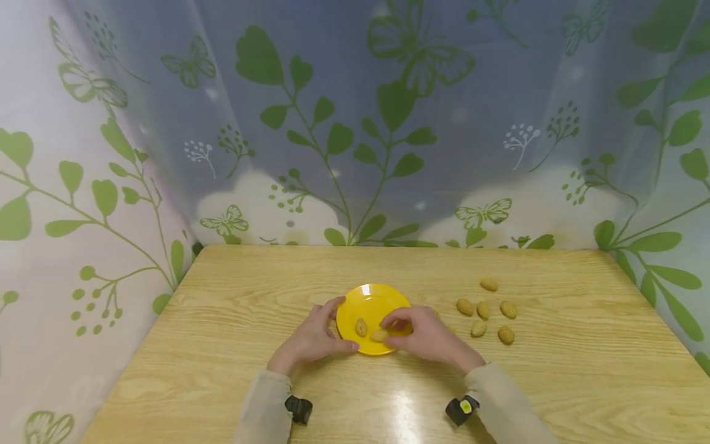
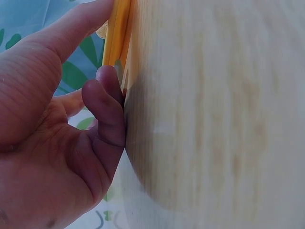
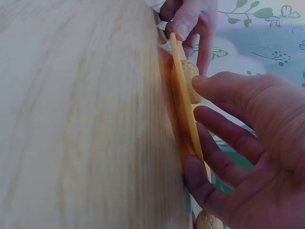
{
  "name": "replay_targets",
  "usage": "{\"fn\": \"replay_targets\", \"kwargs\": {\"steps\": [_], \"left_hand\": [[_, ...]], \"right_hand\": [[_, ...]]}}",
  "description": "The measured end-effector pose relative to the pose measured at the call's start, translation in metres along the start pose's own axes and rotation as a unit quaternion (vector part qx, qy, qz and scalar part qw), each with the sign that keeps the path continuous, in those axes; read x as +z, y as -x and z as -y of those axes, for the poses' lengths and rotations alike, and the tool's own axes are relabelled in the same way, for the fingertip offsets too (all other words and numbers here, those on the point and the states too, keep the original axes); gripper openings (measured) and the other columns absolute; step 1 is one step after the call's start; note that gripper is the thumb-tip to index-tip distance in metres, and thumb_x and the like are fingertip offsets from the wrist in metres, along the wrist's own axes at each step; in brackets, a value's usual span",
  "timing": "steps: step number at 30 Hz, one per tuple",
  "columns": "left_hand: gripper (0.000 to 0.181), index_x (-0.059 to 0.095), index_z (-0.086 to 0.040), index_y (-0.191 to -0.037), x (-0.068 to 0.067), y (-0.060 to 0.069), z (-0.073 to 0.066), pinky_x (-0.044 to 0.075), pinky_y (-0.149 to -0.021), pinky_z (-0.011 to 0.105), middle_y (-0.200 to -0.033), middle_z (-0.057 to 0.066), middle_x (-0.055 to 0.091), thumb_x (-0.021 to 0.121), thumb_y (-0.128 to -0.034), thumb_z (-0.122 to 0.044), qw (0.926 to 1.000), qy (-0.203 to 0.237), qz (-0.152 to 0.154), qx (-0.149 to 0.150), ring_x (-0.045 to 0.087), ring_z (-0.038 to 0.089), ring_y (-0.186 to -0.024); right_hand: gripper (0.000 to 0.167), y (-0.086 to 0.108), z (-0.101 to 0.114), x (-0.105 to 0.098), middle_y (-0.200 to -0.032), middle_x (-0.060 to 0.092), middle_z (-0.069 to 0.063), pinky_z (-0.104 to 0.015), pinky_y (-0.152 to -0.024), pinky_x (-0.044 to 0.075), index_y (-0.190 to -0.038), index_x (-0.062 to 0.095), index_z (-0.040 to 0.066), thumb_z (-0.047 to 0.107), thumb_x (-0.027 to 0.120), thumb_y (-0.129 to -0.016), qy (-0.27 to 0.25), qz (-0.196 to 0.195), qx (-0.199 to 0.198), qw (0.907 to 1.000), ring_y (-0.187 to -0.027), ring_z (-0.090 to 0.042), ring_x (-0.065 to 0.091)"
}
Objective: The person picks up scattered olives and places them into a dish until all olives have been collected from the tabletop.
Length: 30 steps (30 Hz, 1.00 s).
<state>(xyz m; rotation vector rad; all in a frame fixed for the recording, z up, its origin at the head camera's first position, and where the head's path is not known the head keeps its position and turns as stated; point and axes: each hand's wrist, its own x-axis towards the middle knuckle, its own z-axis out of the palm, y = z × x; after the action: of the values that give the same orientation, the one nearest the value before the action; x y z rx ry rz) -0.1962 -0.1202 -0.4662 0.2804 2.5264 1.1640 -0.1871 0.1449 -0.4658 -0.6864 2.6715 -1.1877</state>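
Observation:
A yellow plate (image 1: 368, 295) stands on the wooden table, with two walnuts on it. One walnut (image 1: 361, 327) lies toward its left side, the other walnut (image 1: 379, 335) beside my right fingertips. My left hand (image 1: 310, 336) holds the plate's left rim, the thumb over the near edge and the fingers round the far left. My right hand (image 1: 427, 336) reaches over the plate's right side. In the right wrist view its thumb touches a walnut (image 3: 189, 78) from above, while the fingers are spread apart near the plate rim (image 3: 187, 102).
Several more walnuts (image 1: 483, 309) lie scattered on the table (image 1: 554, 370) to the right of my right hand, some partly hidden behind it. A patterned curtain (image 1: 344, 123) hangs behind the table and at both sides.

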Motion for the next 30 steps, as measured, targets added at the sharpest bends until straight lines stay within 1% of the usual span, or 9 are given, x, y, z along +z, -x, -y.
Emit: {"fn": "replay_targets", "kwargs": {"steps": [6, 9, 11, 15, 19, 24, 30], "left_hand": [[0.102, 0.034, -0.022, -0.159, 0.000, -0.001, 0.001, 0.048, -0.071, 0.030, -0.134, 0.013, 0.047, 0.091, -0.0755, -0.038, 1.0000, 0.000, 0.000, -0.003, 0.056, 0.018, -0.082], [0.102, 0.034, -0.023, -0.159, -0.001, -0.002, 0.003, 0.049, -0.071, 0.030, -0.133, 0.013, 0.047, 0.091, -0.0759, -0.037, 1.0000, -0.002, 0.000, -0.001, 0.056, 0.018, -0.081], [0.102, 0.034, -0.022, -0.159, -0.001, -0.002, 0.003, 0.049, -0.071, 0.030, -0.133, 0.013, 0.047, 0.091, -0.0760, -0.037, 1.0000, -0.003, 0.000, 0.001, 0.057, 0.017, -0.081], [0.102, 0.034, -0.022, -0.159, -0.001, 0.000, 0.002, 0.049, -0.071, 0.030, -0.134, 0.013, 0.047, 0.091, -0.0763, -0.037, 1.0000, -0.001, 0.004, -0.002, 0.056, 0.018, -0.082], [0.101, 0.034, -0.022, -0.159, -0.001, 0.001, 0.001, 0.049, -0.073, 0.030, -0.133, 0.013, 0.047, 0.090, -0.0770, -0.037, 1.0000, -0.005, 0.006, 0.001, 0.056, 0.018, -0.084], [0.101, 0.033, -0.022, -0.160, -0.001, 0.001, -0.001, 0.049, -0.075, 0.031, -0.134, 0.013, 0.048, 0.089, -0.0776, -0.037, 0.9999, -0.008, 0.007, 0.007, 0.056, 0.018, -0.085], [0.101, 0.033, -0.023, -0.160, -0.001, 0.001, 0.000, 0.049, -0.074, 0.030, -0.133, 0.013, 0.048, 0.090, -0.0772, -0.037, 0.9999, -0.011, 0.004, 0.004, 0.056, 0.018, -0.084]], "right_hand": [[0.024, 0.006, -0.001, -0.008, -0.106, 0.075, 0.002, -0.026, -0.080, 0.055, -0.111, 0.076, 0.016, 0.021, 0.080, -0.088, -0.011, 0.012, -0.006, 0.9999, -0.095, -0.015, 0.066], [0.025, 0.010, 0.000, -0.011, -0.108, 0.075, -0.001, -0.025, -0.079, 0.056, -0.113, 0.076, 0.015, 0.019, 0.080, -0.088, -0.022, 0.009, -0.006, 0.9997, -0.097, -0.018, 0.067], [0.026, 0.013, -0.001, -0.013, -0.110, 0.075, -0.003, -0.024, -0.079, 0.056, -0.114, 0.076, 0.014, 0.018, 0.080, -0.088, -0.027, 0.003, -0.008, 0.9996, -0.097, -0.020, 0.068], [0.025, 0.022, -0.004, -0.017, -0.112, 0.075, -0.006, -0.022, -0.075, 0.056, -0.114, 0.075, 0.012, 0.015, 0.079, -0.089, -0.036, -0.015, -0.014, 0.9991, -0.096, -0.022, 0.069], [0.024, 0.032, -0.008, -0.024, -0.115, 0.074, -0.008, -0.023, -0.072, 0.057, -0.112, 0.075, 0.010, 0.011, 0.078, -0.088, -0.033, -0.039, -0.018, 0.9986, -0.097, -0.024, 0.070], [0.023, 0.043, -0.011, -0.035, -0.115, 0.074, -0.005, -0.024, -0.073, 0.057, -0.112, 0.076, 0.013, 0.014, 0.079, -0.089, -0.014, -0.069, 0.001, 0.9975, -0.095, -0.017, 0.068], [0.022, 0.055, -0.017, -0.044, -0.110, 0.076, -0.004, -0.024, -0.069, 0.056, -0.110, 0.076, 0.015, 0.011, 0.080, -0.088, -0.001, -0.103, 0.001, 0.9946, -0.088, -0.008, 0.067]]}}
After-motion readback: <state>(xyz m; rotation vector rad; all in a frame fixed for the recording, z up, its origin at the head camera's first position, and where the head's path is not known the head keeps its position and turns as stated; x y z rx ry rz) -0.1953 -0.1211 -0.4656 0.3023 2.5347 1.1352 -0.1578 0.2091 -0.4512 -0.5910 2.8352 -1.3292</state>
